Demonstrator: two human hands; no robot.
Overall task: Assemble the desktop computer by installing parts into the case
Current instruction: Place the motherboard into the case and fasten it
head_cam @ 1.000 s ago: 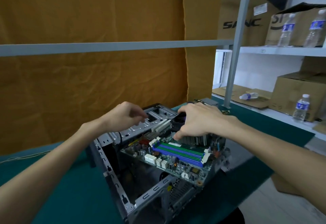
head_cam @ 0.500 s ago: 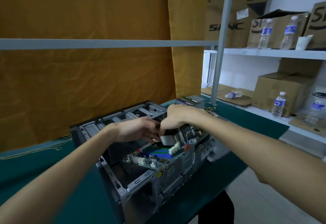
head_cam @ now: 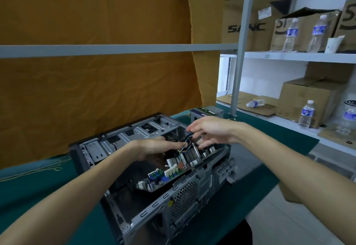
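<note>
The open grey computer case lies on its side on the green table. Inside it the motherboard sits tilted, its near edge raised above the case floor. A finned metal heatsink with coloured fan wires stands on the board. My left hand reaches in from the left and grips the cooler at the wires; its fingertips are partly hidden. Just above the heatsink, my right hand hovers with fingers spread and blurred, holding nothing.
A small grey box lies on the table behind the case. A grey shelf post and horizontal bar stand close behind. Shelves at right hold cardboard boxes and water bottles. Orange cloth hangs at the back.
The motherboard has tipped further into the case. My right hand has let go of the cooler and spread its fingers above it. My left hand stays at the cooler.
</note>
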